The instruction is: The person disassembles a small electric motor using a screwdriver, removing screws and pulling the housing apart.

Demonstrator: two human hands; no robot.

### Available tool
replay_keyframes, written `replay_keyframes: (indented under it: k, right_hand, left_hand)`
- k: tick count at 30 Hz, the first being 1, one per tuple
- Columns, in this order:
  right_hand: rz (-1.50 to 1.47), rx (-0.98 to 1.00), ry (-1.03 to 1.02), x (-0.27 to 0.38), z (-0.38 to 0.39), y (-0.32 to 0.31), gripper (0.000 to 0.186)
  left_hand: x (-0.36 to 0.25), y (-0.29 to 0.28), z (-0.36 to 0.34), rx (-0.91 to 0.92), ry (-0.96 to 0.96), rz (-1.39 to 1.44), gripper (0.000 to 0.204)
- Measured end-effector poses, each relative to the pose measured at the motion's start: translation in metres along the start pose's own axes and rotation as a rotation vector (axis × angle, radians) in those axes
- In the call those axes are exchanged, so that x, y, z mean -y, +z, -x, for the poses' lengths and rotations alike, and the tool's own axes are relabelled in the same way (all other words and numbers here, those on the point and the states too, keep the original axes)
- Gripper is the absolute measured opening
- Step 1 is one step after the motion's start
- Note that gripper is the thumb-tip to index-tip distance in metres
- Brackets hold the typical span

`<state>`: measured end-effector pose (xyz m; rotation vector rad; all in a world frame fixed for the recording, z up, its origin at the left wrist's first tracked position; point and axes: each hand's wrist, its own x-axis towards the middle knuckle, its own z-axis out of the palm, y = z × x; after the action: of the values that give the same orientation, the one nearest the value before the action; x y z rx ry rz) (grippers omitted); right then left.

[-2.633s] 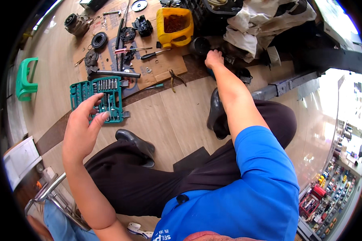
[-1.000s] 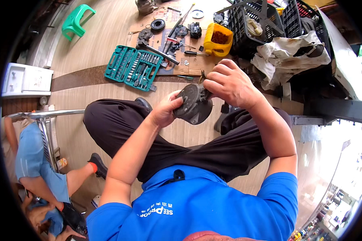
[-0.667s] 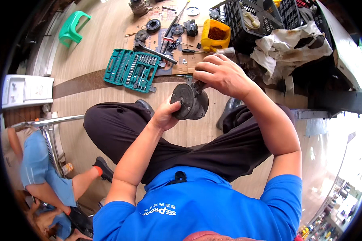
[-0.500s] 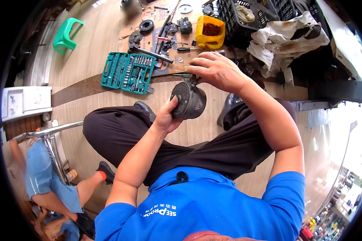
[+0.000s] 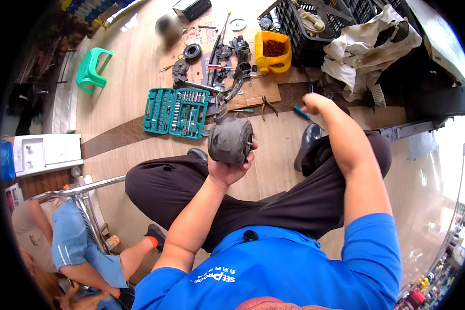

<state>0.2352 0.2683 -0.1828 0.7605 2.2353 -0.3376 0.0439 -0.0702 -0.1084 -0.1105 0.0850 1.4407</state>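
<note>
In my left hand (image 5: 230,166) is a dark, worn cylindrical metal part (image 5: 226,139), with a bracket (image 5: 230,90) rising from its top. My fingers wrap round its lower side. My right hand (image 5: 315,103) is out to the right, curled on a blue-handled tool (image 5: 301,112) beside my dark boot (image 5: 309,144). Pliers (image 5: 267,107) lie on the floor near the cardboard (image 5: 261,93). A teal socket case (image 5: 158,113) lies open to the left of the part. Loose parts, screwdrivers and a black rubber ring (image 5: 192,50) are on the cardboard beyond.
A yellow cut-open jug (image 5: 273,64), black crates (image 5: 341,26) and stained cloth (image 5: 367,46) are at the back right. A green stool (image 5: 92,70) stands at left. Another person (image 5: 77,237) sits lower left by a chrome rail (image 5: 103,183). A dark beam (image 5: 429,108) runs along the right.
The dark part in my left hand has turned, its bracket now pointing up. My right hand has left that part and moved right, onto the blue-handled tool.
</note>
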Motion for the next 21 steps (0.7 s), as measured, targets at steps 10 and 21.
replay_keyframes:
  k: [10,21]
  right_hand:
    - [-0.368,-0.157,0.301,-0.046,-0.088,0.136,0.041]
    - [-0.397,-0.307,0.332,0.008,-0.118,0.153,0.031]
  left_hand:
    - [-0.006,-0.002,0.005,0.030,0.074,0.021,0.074]
    - [-0.004,-0.030,0.006,-0.510,0.234,-0.244,0.081]
